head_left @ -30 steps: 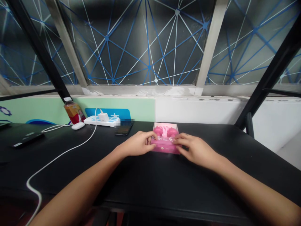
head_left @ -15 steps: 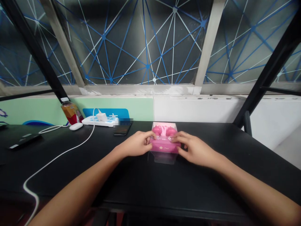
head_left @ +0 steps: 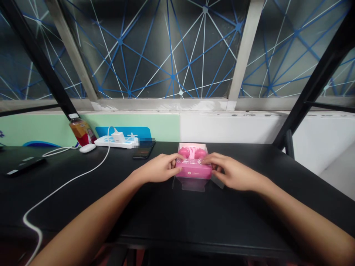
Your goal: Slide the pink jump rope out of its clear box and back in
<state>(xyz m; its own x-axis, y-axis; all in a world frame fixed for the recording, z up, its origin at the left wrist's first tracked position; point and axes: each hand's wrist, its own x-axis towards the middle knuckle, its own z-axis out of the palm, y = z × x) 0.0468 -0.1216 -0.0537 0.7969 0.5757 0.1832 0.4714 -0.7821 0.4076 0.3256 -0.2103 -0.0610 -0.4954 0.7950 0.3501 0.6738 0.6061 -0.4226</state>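
Observation:
A pink box [head_left: 193,171] with white print on its front lies on the black desk. Two rounded pink things [head_left: 200,153] with a paler cord-like strip between them show in its open rear part; I cannot tell their kind. My left hand [head_left: 162,168] grips the box's left edge, fingers on top and thumb low on the side. At the right edge, my right hand [head_left: 229,170] has its fingertips on the top and its thumb lower down. Clear plastic flaps [head_left: 191,184] stick out at the box's front and under my right thumb.
A dark phone [head_left: 144,149] lies left of the box. Behind it stands a white power strip [head_left: 116,141] with a charger [head_left: 118,137] plugged in. A white mouse [head_left: 87,148], a drink bottle [head_left: 81,130] and a long white cable [head_left: 65,187] are farther left.
A clear flap at the box's right corner now sticks out under my right hand. My right hand has shifted slightly right at the thumb. My left hand keeps its place on the box.

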